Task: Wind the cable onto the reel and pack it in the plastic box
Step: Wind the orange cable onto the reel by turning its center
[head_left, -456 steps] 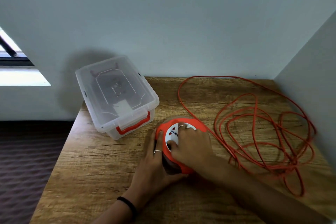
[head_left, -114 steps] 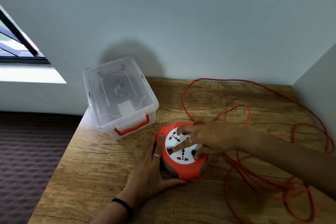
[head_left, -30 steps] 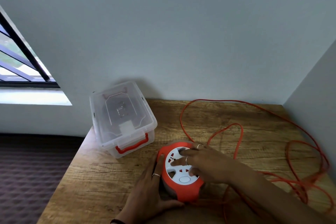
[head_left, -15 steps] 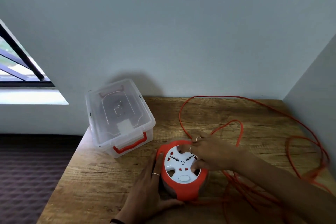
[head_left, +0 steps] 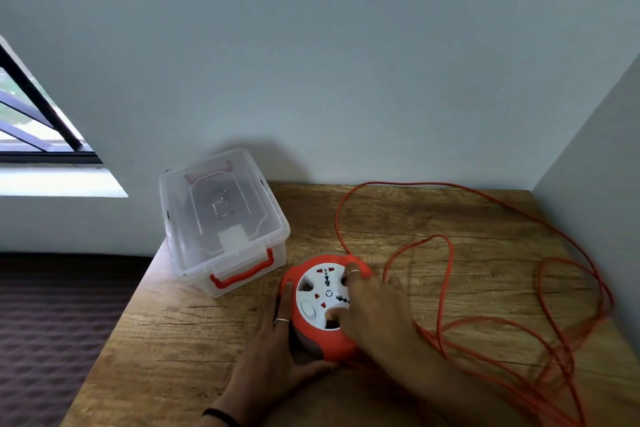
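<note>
An orange cable reel (head_left: 323,340) with a white socket face lies flat on the wooden table (head_left: 194,340). My left hand (head_left: 277,347) cups its left and near side, thumb round the front. My right hand (head_left: 372,305) lies on the white face with fingers hooked into its holes. The orange cable (head_left: 446,253) runs from the reel in loose loops over the right half of the table. The clear plastic box (head_left: 221,218) with red handles stands closed to the left behind the reel.
A grey wall runs along the table's far edge and another along its right side. The table's left edge drops to a dark patterned floor (head_left: 52,322). A window (head_left: 31,128) is at the far left.
The white face has turned under my right hand, which moved from the far side toward the near right. Less loose cable lies on the table than 15 seconds ago. My left hand stayed put.
</note>
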Available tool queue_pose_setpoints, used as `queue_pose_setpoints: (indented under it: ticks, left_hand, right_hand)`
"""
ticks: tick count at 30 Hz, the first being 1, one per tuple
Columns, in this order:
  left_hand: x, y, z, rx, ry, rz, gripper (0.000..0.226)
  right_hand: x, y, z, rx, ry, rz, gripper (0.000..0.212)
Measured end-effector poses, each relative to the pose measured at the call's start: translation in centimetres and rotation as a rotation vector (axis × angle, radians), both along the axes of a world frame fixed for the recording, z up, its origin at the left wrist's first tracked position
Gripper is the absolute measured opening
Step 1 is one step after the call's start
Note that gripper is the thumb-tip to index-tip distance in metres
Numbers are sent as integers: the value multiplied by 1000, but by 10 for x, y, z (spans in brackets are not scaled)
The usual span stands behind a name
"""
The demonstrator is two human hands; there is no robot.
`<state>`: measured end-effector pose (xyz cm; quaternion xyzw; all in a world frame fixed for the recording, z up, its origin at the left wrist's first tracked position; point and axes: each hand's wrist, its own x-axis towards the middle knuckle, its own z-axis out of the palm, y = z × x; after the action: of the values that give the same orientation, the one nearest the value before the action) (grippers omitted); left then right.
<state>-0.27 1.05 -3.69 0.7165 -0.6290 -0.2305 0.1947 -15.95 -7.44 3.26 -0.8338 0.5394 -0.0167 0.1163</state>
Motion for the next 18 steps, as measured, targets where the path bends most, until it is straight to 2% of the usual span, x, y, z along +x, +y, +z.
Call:
queue_pose_setpoints:
  ticks: [4,6,8,12,18]
  left_hand:
    - [0,1,-1,17,-13,13,137]
    - [0,0,-3,21,-31,8,137]
    - [0,0,-4,32,-48,10,138]
    - [-1,2,-2,16,-66,-9,135]
    - [-1,4,1,-25,-37,-10,133]
  right_hand:
    - [19,24,-11,-37,23,-150,70]
    - [24,27,-11,-105,-22,-127,70]
    - [23,24,-4,-15,-37,-89,67]
    - [6,12,5,40,-79,125,58]
    - [-28,-2,20,33,138,401,58]
